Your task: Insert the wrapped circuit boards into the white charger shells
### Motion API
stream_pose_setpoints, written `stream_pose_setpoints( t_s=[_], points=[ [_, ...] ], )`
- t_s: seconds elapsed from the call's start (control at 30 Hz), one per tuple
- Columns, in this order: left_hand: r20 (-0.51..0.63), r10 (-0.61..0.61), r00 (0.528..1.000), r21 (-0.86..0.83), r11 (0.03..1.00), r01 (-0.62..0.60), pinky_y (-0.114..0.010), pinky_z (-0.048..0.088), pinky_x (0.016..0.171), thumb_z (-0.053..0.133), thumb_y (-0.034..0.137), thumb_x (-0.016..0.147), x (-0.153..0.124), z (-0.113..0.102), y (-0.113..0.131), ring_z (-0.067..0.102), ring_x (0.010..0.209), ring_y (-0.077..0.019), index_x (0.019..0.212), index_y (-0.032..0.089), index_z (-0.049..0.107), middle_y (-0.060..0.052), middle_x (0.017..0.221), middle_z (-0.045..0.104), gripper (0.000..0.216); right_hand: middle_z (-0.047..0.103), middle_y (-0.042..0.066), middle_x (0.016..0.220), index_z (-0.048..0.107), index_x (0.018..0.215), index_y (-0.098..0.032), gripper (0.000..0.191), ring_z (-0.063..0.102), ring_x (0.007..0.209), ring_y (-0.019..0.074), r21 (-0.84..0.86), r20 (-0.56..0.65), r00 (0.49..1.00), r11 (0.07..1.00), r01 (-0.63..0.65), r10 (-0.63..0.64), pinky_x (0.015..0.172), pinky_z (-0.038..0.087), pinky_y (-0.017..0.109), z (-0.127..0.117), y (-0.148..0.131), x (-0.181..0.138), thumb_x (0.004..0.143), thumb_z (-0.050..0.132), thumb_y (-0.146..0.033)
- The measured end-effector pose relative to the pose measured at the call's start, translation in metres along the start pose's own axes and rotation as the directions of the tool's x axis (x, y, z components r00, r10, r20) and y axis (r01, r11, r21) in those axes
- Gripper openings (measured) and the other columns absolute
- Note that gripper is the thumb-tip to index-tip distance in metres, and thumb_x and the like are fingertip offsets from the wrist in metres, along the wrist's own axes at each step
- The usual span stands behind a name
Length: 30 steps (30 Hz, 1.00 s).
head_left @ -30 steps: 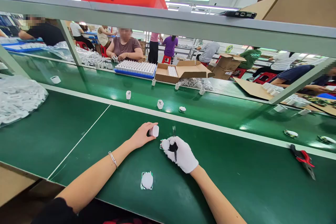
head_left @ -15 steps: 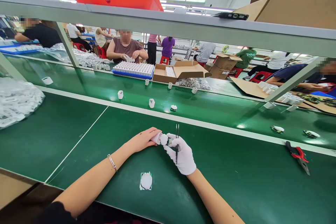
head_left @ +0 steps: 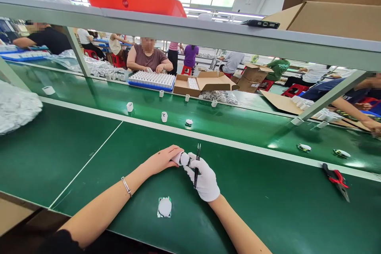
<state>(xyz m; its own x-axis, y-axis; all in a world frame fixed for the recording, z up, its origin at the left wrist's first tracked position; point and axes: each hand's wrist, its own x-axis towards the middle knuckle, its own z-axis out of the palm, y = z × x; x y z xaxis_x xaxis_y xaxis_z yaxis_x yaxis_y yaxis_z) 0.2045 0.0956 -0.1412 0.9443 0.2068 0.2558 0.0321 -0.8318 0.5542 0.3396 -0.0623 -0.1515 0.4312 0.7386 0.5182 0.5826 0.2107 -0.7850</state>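
Note:
My bare left hand (head_left: pixel 163 160) is closed around a small white plastic housing (head_left: pixel 176 158), its open end turned right. My right hand (head_left: pixel 205 180), in a white glove, pinches a small circuit board (head_left: pixel 189 161) that carries a round white disc (head_left: pixel 184 159). The disc end sits at the mouth of the housing; how far it goes inside cannot be made out. Black tweezers (head_left: pixel 197 166) are also held in my right hand, tips pointing away from me. Nearer to me, another circuit board with a white disc (head_left: pixel 164 207) lies flat on the green bench.
Beyond a white strip, a green belt carries white housings (head_left: pixel 164 117) and boards (head_left: pixel 304 148). Red-handled pliers (head_left: pixel 336 181) lie at right, a bag of white parts (head_left: pixel 18 107) at left. A shelf (head_left: pixel 190 33) crosses above; co-workers sit beyond, near a blue tray (head_left: pixel 151 86).
The housings and boards on the belt have shifted left. My right hand has moved slightly left, bringing the board's disc closer into the housing's mouth. A co-worker at the right has stretched out an arm.

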Motion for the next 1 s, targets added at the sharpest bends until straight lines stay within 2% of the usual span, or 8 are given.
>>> stream_pose_setpoints(
  t_s=[0.3,0.53,0.67,0.73,0.8,0.83,0.9,1.0],
  points=[
    [-0.061,0.067,0.996,0.073,0.995,-0.063,-0.032,0.052,0.090,0.060,0.018,0.084,0.000,0.001,0.001,0.057,0.111,-0.0224,0.129,0.025,0.043,-0.008,0.129,0.049,0.048,0.070,0.006,0.085,0.062,0.083,-0.026,0.010,0.064,0.056,0.0171,0.191,0.021,0.985,0.966,-0.173,0.172,0.045,0.052,0.028,0.005,0.000,-0.001,0.078,0.060,-0.034],
    [-0.096,0.055,0.994,0.013,0.998,-0.054,-0.034,0.050,0.094,0.061,0.016,0.083,-0.001,0.003,0.004,0.056,0.111,-0.0219,0.129,0.026,0.045,-0.008,0.129,0.051,0.050,0.066,0.009,0.109,0.055,0.071,-0.025,0.019,0.066,0.092,0.0236,0.219,-0.028,0.979,0.957,-0.189,0.200,0.072,0.055,0.035,0.005,-0.004,0.000,0.069,0.072,-0.032],
    [-0.133,0.047,0.990,-0.116,0.991,-0.063,-0.038,0.046,0.098,0.067,0.019,0.079,0.001,0.001,0.015,0.054,0.110,-0.0220,0.125,0.025,0.049,-0.006,0.125,0.056,0.049,0.064,0.007,0.115,0.049,0.085,-0.026,0.029,0.063,0.101,0.0226,0.494,0.019,0.931,0.806,-0.325,0.363,0.079,0.052,0.036,0.000,-0.016,0.007,0.071,0.072,-0.039],
    [-0.129,0.049,0.990,-0.168,0.983,-0.071,-0.040,0.045,0.098,0.070,0.022,0.078,0.002,0.003,0.022,0.053,0.108,-0.0226,0.123,0.026,0.052,-0.006,0.120,0.059,0.048,0.067,0.004,0.101,0.048,0.085,-0.025,0.034,0.065,0.086,0.0199,0.629,0.121,0.886,0.655,-0.418,0.448,0.071,0.052,0.033,0.002,-0.019,0.009,0.069,0.073,-0.041],
    [-0.127,0.034,0.991,-0.213,0.975,-0.060,-0.041,0.044,0.098,0.071,0.023,0.076,0.002,0.006,0.026,0.051,0.108,-0.0230,0.122,0.026,0.054,-0.006,0.117,0.061,0.048,0.065,-0.001,0.080,0.047,0.081,-0.025,0.037,0.062,0.068,0.0161,0.669,0.173,0.858,0.582,-0.462,0.483,0.060,0.049,0.029,0.007,-0.017,0.010,0.065,0.076,-0.042],
    [-0.131,0.019,0.991,-0.234,0.971,-0.050,-0.041,0.043,0.099,0.072,0.023,0.076,0.002,0.008,0.026,0.051,0.108,-0.0232,0.121,0.026,0.054,-0.006,0.116,0.060,0.049,0.062,-0.003,0.072,0.046,0.079,-0.025,0.038,0.059,0.062,0.0146,0.658,0.164,0.857,0.593,-0.464,0.488,0.057,0.047,0.028,0.009,-0.015,0.011,0.064,0.076,-0.042],
    [-0.154,-0.025,0.988,-0.279,0.960,-0.019,-0.042,0.042,0.100,0.072,0.024,0.076,0.003,0.012,0.021,0.050,0.109,-0.0234,0.121,0.026,0.055,-0.006,0.115,0.059,0.049,0.056,-0.005,0.065,0.043,0.075,-0.024,0.036,0.056,0.057,0.0138,0.546,0.110,0.878,0.710,-0.445,0.466,0.054,0.045,0.027,0.013,-0.008,0.016,0.067,0.071,-0.046],
    [-0.202,-0.147,0.968,-0.353,0.933,0.068,-0.042,0.042,0.100,0.071,0.024,0.076,0.005,0.015,0.007,0.052,0.107,-0.0231,0.122,0.024,0.053,-0.007,0.112,0.058,0.050,0.058,-0.002,0.070,0.040,0.072,-0.024,0.030,0.061,0.071,0.0184,0.274,0.055,0.922,0.882,-0.383,0.383,0.065,0.049,0.031,0.017,0.008,0.043,0.075,0.057,-0.049]
  ],
)
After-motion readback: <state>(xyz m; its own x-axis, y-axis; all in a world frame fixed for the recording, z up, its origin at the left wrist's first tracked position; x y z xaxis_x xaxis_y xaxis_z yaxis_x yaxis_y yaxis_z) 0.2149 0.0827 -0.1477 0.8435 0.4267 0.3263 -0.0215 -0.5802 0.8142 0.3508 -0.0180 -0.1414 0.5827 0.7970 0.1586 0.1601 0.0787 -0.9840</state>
